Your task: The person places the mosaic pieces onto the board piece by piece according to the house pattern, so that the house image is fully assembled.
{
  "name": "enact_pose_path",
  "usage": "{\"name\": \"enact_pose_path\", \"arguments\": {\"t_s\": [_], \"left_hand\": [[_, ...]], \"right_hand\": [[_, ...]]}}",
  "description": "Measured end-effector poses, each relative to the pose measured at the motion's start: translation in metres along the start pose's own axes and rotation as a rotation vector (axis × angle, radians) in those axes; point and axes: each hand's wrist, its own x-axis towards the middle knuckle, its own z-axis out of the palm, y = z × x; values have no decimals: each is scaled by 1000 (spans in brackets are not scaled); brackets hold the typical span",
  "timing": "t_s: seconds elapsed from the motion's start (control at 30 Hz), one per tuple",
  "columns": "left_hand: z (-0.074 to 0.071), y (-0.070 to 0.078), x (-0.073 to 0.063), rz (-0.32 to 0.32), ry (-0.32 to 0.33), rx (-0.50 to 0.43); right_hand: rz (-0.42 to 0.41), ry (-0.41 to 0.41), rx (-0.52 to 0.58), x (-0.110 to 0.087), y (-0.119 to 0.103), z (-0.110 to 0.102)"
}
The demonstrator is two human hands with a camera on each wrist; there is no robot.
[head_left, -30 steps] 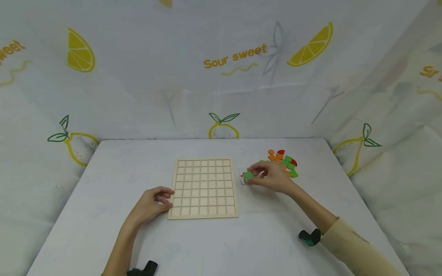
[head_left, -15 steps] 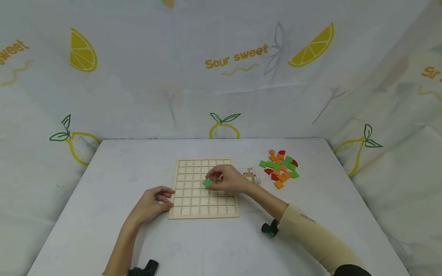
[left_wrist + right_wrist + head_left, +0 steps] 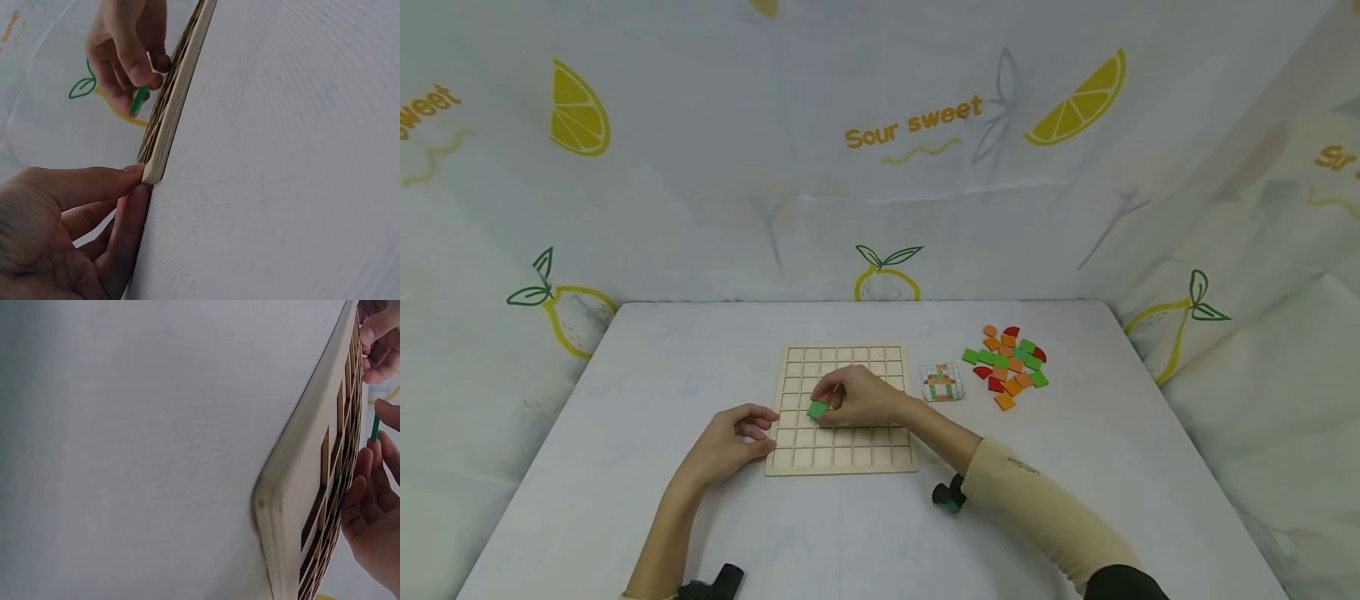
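Note:
Over the middle of the wooden grid board [image 3: 842,457], my right hand [image 3: 861,396] pinches a green square tile [image 3: 817,409] between thumb and fingers. In the left wrist view the green tile [image 3: 139,100] stands on edge, above the board's surface. My left hand [image 3: 730,442] rests at the board's left side, its thumb and fingertips touching the rim. The left wrist view shows that thumb [image 3: 103,184] at the board's corner. No tile is visible in the grid cells; some cells are hidden under the right hand.
Right of the board lies a small printed pattern card [image 3: 942,392]. Beyond it, loose green, orange and red tiles [image 3: 1006,364] lie scattered on the white table [image 3: 992,533]. A lemon-print cloth [image 3: 730,208] hangs behind the table.
My right hand has carried the green tile leftward from beside the card to over the board's middle, uncovering the card and loose tiles. The left hand stays at the board's left edge.

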Motion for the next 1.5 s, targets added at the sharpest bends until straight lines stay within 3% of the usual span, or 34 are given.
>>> {"name": "enact_pose_path", "arguments": {"t_s": [0.4, 0.77, 1.23, 1.5], "left_hand": [[0, -2, 1, 4, -3, -6], [0, -2, 1, 1, 1, 4], [0, -1, 0, 0, 1, 5], [0, -2, -1, 4, 7, 15]], "right_hand": [[16, -59, -93, 11, -3, 9], [12, -51, -163, 12, -10, 10], [18, -18, -148, 8, -10, 10], [17, 9, -84, 4, -5, 4]]}}
